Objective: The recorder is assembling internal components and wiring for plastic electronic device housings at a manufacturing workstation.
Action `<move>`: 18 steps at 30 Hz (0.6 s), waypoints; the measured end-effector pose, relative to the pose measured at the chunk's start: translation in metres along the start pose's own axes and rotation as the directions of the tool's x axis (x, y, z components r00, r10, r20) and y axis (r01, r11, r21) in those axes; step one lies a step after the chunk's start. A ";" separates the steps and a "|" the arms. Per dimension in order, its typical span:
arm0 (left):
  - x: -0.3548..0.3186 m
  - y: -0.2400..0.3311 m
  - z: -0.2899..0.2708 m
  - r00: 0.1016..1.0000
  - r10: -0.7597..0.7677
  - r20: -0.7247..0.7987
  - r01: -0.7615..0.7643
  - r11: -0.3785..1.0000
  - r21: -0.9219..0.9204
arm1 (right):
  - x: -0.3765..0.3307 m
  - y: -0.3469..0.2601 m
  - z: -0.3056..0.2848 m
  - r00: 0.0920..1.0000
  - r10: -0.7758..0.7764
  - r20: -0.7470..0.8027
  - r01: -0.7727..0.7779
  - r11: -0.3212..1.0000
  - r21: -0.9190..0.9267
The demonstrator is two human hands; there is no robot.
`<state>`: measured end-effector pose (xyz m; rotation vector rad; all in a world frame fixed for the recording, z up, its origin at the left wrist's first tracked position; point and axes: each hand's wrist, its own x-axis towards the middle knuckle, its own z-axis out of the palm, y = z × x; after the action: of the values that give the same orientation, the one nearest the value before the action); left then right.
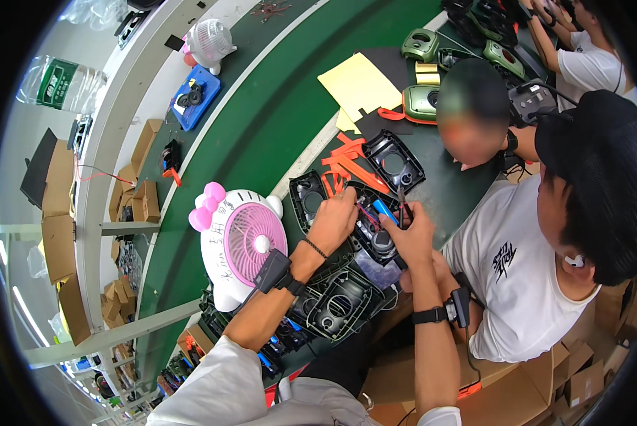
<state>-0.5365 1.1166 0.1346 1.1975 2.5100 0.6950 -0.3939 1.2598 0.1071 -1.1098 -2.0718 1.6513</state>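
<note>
A black plastic housing (377,241) with wires and a round speaker-like part inside lies in front of me. A blue cylindrical cell (384,210) sits across it. My left hand (335,219) is at the housing's left upper edge, fingertips pinched together near thin wires; what they grip is too small to make out. In my right hand (412,233), at the housing's right side, is a slim dark two-pronged hand tool (403,204), its tips pointing away from me. Similar open housings lie around: one (394,162) beyond, one (308,200) at the left, one (340,304) nearer me.
A pink and white fan (254,245) stands left of my left forearm. Orange strips (354,165) and yellow sheets (352,84) lie beyond the housings. A green belt (276,106) runs past on the left. A co-worker (524,263) in white sits close on my right. Cardboard boxes (503,380) stand below.
</note>
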 end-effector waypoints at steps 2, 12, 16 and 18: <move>-0.002 0.000 -0.002 0.999 0.028 -0.043 -0.032 0.997 -0.075 | 0.001 0.003 0.005 0.999 0.029 -0.019 -0.031 0.993 -0.115; -0.033 0.013 -0.026 0.981 -0.122 -0.148 0.089 0.974 -0.206 | 0.010 -0.008 0.022 0.998 -0.046 -0.053 0.043 0.998 -0.054; -0.052 0.022 -0.030 0.969 -0.246 0.021 0.227 0.857 -0.463 | -0.004 0.003 0.017 0.975 -0.058 -0.216 0.050 0.998 -0.042; -0.063 0.017 -0.031 0.905 -0.270 0.327 0.423 0.505 -0.753 | -0.018 0.003 0.013 0.970 -0.034 -0.241 0.024 0.999 -0.047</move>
<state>-0.5002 1.0667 0.1723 0.3517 1.7759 1.3495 -0.3892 1.2379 0.1044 -1.2219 -1.9656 1.3859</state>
